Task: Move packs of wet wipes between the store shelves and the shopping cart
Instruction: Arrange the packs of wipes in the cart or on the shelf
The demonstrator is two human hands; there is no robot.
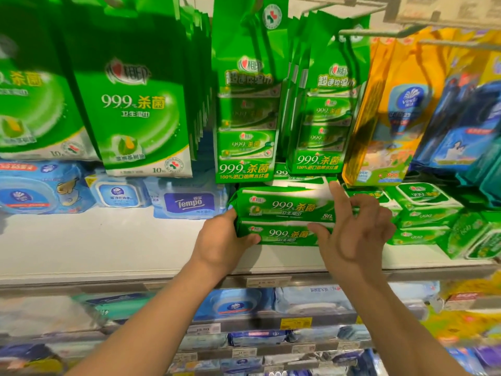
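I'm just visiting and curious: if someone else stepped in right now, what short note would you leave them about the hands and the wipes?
Left hand: grips the left end of the lower green wipes pack, thumb on its front.
Right hand: open, fingers spread at the right end of the two stacked green packs; the upper pack lies on the lower.
Both packs sit on the white shelf, beside the blue Tempo pack.
Done: cannot tell; no cart in view.
Left: finish placing or lift the stack, whichever direction applies.

Two bare forearms (no sleeves or jewellery), each hand (222,240) ungloved
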